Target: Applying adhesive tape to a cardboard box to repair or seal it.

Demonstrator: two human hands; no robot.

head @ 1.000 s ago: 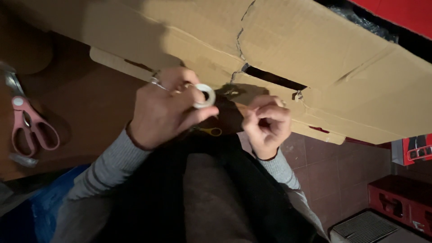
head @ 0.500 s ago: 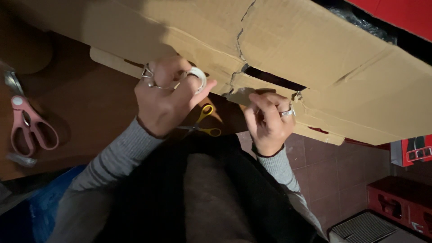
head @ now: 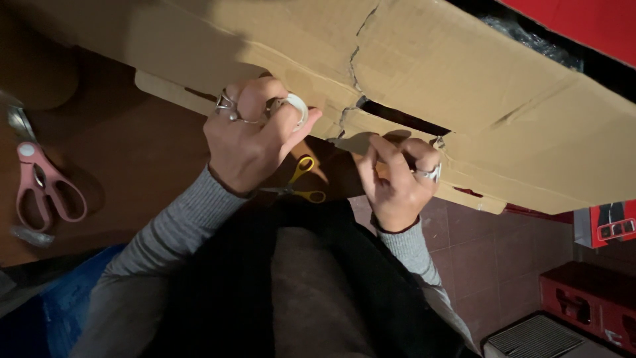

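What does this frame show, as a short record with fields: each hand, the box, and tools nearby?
left hand: holds a white tape roll against the cardboard box
right hand: fingers pressed on the box's lower flap, by the tear
cardboard box: large, brown, torn, with a dark gap at the flap
yellow scissors: between the hands, below the box
pink scissors: on the brown surface, far left
red crates: on the tiled floor, lower right
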